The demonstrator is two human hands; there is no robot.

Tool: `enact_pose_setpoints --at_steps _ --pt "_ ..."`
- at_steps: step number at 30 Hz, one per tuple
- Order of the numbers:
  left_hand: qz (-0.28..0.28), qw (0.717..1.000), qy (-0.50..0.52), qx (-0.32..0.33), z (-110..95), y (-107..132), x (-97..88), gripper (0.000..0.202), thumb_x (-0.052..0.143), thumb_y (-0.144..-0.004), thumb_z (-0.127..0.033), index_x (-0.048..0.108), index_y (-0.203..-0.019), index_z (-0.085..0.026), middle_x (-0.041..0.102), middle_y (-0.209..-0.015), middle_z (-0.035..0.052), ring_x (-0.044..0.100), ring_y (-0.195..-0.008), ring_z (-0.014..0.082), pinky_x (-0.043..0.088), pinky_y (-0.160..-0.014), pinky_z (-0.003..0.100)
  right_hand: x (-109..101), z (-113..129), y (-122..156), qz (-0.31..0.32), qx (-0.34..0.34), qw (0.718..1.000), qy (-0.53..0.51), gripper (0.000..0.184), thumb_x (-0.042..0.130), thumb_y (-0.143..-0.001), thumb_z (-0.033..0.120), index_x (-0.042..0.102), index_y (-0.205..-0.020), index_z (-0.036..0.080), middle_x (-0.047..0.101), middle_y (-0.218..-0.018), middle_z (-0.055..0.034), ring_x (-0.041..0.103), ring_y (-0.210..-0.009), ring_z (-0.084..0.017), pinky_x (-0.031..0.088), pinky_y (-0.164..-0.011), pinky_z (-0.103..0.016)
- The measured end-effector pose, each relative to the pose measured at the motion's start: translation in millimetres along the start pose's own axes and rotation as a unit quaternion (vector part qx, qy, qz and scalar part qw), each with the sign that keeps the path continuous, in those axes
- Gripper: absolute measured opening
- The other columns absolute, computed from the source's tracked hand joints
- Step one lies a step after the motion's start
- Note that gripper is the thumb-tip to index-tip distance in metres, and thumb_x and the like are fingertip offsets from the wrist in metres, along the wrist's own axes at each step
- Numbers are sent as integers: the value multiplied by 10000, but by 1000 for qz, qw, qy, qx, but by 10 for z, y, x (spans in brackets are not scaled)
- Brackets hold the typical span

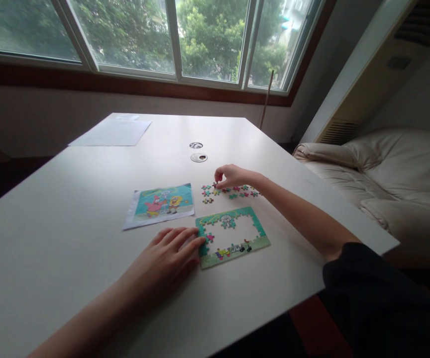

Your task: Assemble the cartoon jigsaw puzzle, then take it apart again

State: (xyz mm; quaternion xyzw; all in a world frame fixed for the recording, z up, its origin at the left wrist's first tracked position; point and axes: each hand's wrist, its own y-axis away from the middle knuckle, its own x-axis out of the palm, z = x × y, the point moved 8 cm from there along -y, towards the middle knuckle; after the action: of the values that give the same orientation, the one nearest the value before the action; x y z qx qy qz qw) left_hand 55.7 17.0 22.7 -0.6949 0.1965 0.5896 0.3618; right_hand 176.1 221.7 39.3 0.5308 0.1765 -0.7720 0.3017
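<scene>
A partly assembled jigsaw puzzle [263, 242] lies on the white table, its border joined around a bare middle and a grey-green cartoon head at the top. My left hand [175, 248] rests flat, fingers stretched out, with its fingertips on the puzzle's left edge. Beyond the puzzle, my right hand [230, 176] pinches a small puzzle piece [215, 185] over a spread of loose pieces [233, 196]. Part of that spread is hidden behind my right hand and forearm. Left of the puzzle is a reference picture [162, 203] of cartoon figures on a paper sheet.
White papers [110, 133] lie at the table's far left. Two round fittings [199, 157] are set in the tabletop [69, 209]. To the right stands a cream leather sofa [397, 164]. A thin stick [267, 99] leans below the window.
</scene>
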Motion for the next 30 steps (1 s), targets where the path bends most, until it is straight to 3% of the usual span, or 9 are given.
enact_pose_setpoints --at_steps 6,13,19,24,30 --pt "-10 1000 7 -1 -20 -15 -27 325 427 -913 -242 526 -1223 -225 573 -1210 87 522 -1065 254 411 -902 424 -40 281 423 -58 -55 994 -70 116 649 -733 235 618 -784 136 605 -724 -2 483 -615 -80 349 -576 -203" --pt "10 1000 6 -7 -31 -36 -26 319 438 -913 -243 522 -1219 -214 565 -1216 94 506 -1079 265 407 -908 434 294 690 1087 30 -74 984 -157 87 658 -757 232 625 -765 152 612 -693 11 505 -607 -81 376 -559 -186" --pt "15 1000 5 -7 -27 -26 -12 324 448 -906 -230 518 -1222 -217 564 -1220 89 508 -1086 264 398 -917 436 381 659 1109 -16 -62 984 -164 114 680 -751 244 652 -812 152 632 -706 8 489 -594 -76 364 -552 -179" --pt "7 1000 4 -4 -32 -30 -32 321 446 -907 -230 519 -1220 -217 566 -1221 88 510 -1078 258 400 -911 425 316 682 1165 -64 -92 989 -95 89 656 -771 220 659 -833 156 603 -700 -3 490 -620 -91 366 -594 -197" --pt "5 1000 -1 -2 -31 -32 -37 317 439 -906 -228 524 -1211 -218 569 -1215 85 512 -1072 252 401 -908 416 287 660 1215 -67 -90 991 -72 58 651 -776 211 684 -781 163 568 -670 -1 496 -627 -100 382 -617 -204"
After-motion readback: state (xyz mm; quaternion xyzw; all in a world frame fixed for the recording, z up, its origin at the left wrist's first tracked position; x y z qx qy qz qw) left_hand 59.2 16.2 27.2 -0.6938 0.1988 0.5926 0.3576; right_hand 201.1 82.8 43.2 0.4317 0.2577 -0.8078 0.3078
